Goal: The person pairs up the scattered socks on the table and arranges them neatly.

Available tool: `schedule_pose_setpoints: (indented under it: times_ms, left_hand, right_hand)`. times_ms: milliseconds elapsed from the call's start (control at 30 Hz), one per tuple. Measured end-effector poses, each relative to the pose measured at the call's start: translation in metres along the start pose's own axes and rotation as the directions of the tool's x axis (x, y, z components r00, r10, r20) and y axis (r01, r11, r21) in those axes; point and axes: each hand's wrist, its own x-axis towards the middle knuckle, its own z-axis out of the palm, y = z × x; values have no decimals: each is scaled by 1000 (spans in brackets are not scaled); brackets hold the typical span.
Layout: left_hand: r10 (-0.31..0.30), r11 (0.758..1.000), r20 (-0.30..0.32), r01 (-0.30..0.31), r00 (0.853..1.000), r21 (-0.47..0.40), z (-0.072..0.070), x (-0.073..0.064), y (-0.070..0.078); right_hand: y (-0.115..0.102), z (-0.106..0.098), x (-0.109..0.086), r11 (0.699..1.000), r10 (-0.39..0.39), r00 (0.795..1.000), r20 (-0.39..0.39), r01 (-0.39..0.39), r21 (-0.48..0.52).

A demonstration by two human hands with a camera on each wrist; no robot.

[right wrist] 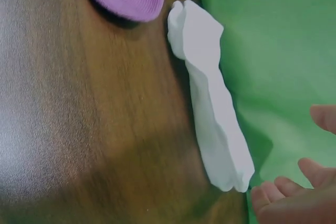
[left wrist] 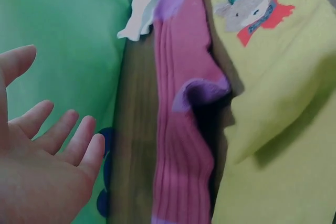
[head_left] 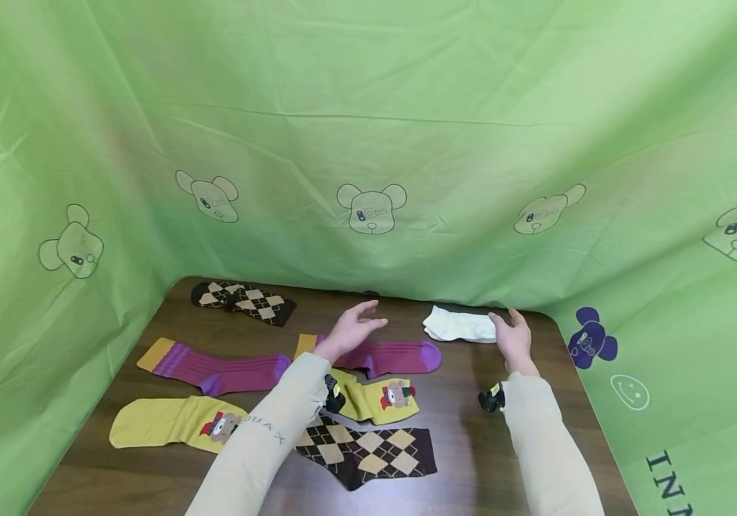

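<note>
White socks [head_left: 461, 325], which look like a pair laid together, lie near the table's back edge. My right hand [head_left: 513, 341] is by their right end with its fingers loosely spread; in the right wrist view, the fingertips of that hand [right wrist: 294, 195] come close to the white socks [right wrist: 212, 98], and I cannot tell whether they touch. My left hand [head_left: 350, 332], its fingers apart and holding nothing, hovers over a magenta sock [head_left: 394, 357] with a purple toe and heel. Below that wrist lies a yellow sock [head_left: 368, 398] with a bear picture, partly hidden by the sleeve.
To the left lie another magenta sock [head_left: 216, 369], another yellow bear sock [head_left: 168, 421] and a bunched argyle sock [head_left: 246, 299]. A second argyle sock [head_left: 374, 453] is nearer the front. Green cloth [head_left: 368, 86] with printed bear heads hangs behind and beside the wooden table [head_left: 452, 466].
</note>
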Motion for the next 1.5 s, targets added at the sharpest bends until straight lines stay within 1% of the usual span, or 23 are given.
schedule_pose_setpoints:
  times_ms: [233,433,733,900,1033,1200,1333,1433,1500]
  left_hand:
    - [-7,1000,-32,6,999,-26,-13,-2,1]
    - [1,999,-56,-3,998,-46,-22,-4,1]
    - [12,999,-74,-15,997,-42,-33,-12,3]
    - [19,999,-95,-23,995,-36,-38,-14,-1]
    - [6,999,-113,-10,994,-34,-42,-19,-4]
    - [5,1000,-114,-8,993,-24,-48,-24,-8]
    - [21,1000,-106,-23,994,-18,-51,-28,-10]
    - [32,999,-104,-34,994,-18,-54,-31,-13]
    - [28,999,-109,-30,994,-16,-56,-33,-16]
  right_hand:
    - [-9,4,-6,999,-15,1000,24,14,31]
    - [-17,7,-12,998,-42,998,42,40,56]
    - [-26,10,-19,995,-64,992,110,55,80]
    - [-30,12,-23,993,-81,988,130,69,93]
    - [-33,13,-27,993,-93,984,151,80,89]
    - [-36,17,-31,992,-109,979,172,96,77]
    - [-36,21,-34,992,-115,978,174,104,72]
    - [-36,24,-37,988,-129,975,183,111,105]
    - [-35,26,-39,985,-140,970,197,115,131]
